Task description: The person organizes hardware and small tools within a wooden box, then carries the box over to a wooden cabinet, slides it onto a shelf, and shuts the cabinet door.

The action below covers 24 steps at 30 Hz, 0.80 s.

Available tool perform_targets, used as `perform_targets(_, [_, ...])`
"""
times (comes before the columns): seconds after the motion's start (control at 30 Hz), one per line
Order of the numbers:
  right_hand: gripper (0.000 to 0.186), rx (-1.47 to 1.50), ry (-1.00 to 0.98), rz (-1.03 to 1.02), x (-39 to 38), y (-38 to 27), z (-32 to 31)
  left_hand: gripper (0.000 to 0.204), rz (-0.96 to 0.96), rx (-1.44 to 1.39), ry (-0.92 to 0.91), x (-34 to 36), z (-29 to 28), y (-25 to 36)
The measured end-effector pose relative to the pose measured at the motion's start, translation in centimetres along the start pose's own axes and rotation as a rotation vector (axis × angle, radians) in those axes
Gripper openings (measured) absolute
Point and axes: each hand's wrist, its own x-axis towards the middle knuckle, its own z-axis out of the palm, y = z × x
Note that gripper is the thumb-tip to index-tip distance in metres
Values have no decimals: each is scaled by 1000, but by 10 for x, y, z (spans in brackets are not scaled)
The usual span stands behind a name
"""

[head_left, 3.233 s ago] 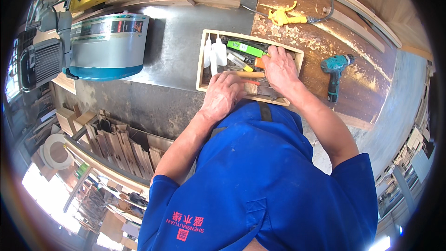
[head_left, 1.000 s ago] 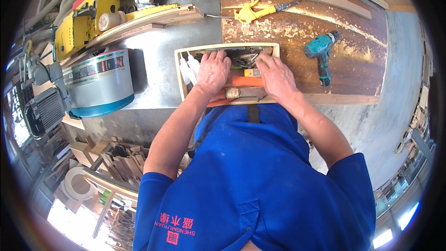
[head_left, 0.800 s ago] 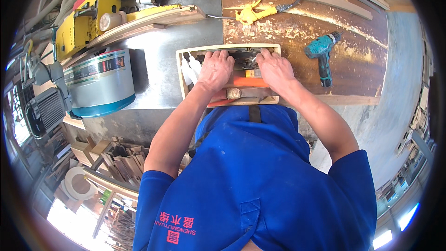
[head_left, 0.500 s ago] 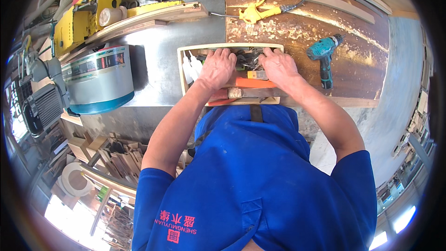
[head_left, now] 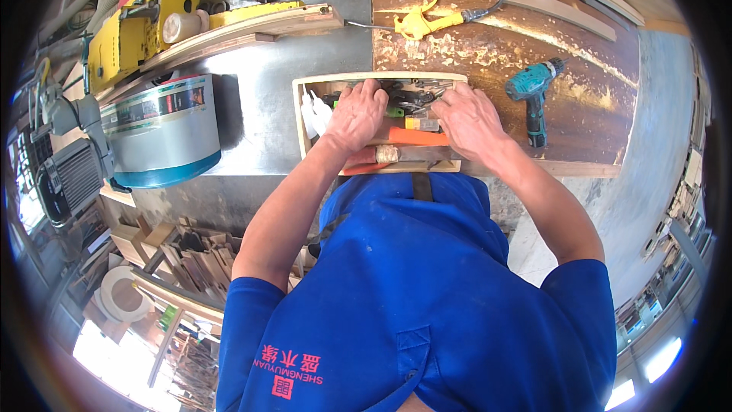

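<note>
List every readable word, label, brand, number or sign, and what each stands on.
Blue workwear: red lettering and a square red emblem, upside down in view; readable, but I won't copy it out.
White-and-teal bucket: a label, too small and blurred to read.
Teal drill: any marking is too small to read.
Wooden box: nothing legible there.

Tool box (head_left: pixel 298 107) was pale bare wd, matt, rim fairly smooth. Squeeze bottles (head_left: pixel 322 114) in it looked like white plastic, smooth; orange handle (head_left: pixel 418 136) looked plastic too, smooth. Metal benchtop (head_left: pixel 274 76) was smooth, glossy w/ strong glare; brown wd benchtop (head_left: pixel 488 69) was rough, finish badly flaked. Air blow gun (head_left: pixel 416 24) + cordless drill (head_left: pixel 531 82) had plastic bodies. Bucket (head_left: pixel 160 141) was smooth plastic, slight sheen. Work shirt (head_left: pixel 381 282) was matt cloth, creased.
</note>
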Motion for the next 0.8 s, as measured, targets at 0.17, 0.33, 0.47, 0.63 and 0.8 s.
perform_targets(0.17, [15, 86, -18, 95, -24, -6, -2, 12, 8, 21, -51, 3, -1, 1])
perform_targets(0.33, [22, 194, 5, 182, -43, -7, 9, 13, 38, 13, -120, 6, -4, 3])
perform_targets(0.47, [26, 242, 9, 224, -47, -5, 10, 29, 61, -14, -103, 2, -2, 0])
perform_targets(0.63, [26, 250, -10, 253, -46, -6, 12, 41, -62, -38, -116, 4, 2, 3])
perform_targets(0.8, [27, 256, -40, 250, -46, -6, 15, 14, -53, 7, -57, 5, 2, 6])
